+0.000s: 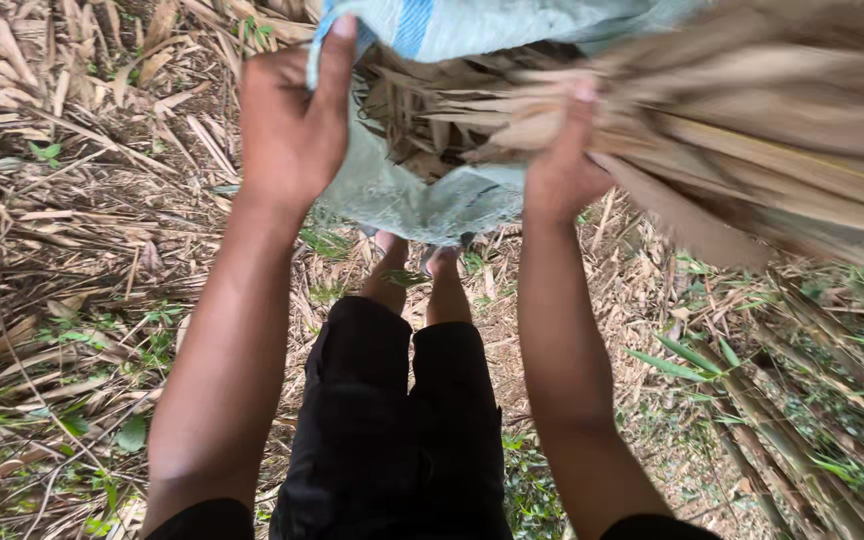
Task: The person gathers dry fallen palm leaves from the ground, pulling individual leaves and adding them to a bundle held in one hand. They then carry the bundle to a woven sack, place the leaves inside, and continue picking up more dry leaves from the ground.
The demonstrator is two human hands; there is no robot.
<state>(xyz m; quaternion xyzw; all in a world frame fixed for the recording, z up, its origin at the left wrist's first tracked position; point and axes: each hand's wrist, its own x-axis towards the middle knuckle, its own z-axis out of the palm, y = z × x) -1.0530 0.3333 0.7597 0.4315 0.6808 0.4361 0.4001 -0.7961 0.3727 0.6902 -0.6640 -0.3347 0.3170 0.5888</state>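
Head view looks straight down the person's own arms to a pale blue-green woven sack [422, 200], held up in front of the body with its mouth facing the wearer. The left hand [292, 125] is clenched on the sack's rim, thumb hooked over the top edge and palm pressed against the outside of the cloth, so that side of the mouth is pulled open and up. The right hand [562, 165] sits just beside it, at the other side of the mouth, fingers closed on a bundle of dry bamboo sheaths [732, 130]; whether it also pinches the sack's rim under them cannot be told.

The bundle's long axis runs from the right hand outward to the right and slightly downward, well past the sack, with its near ends lying at the opening between the two hands. More dry sheaths [442, 110] already fill the sack's mouth, between the hands and touching the right fingers. The right hand is plainly nearer the bundle; the left touches only the sack.

Below the hands hang the person's black shorts [392, 420] and bare feet [417, 260] on ground strewn with leaf litter [72, 200], and green bamboo stems [802, 420] lie off beyond the right arm
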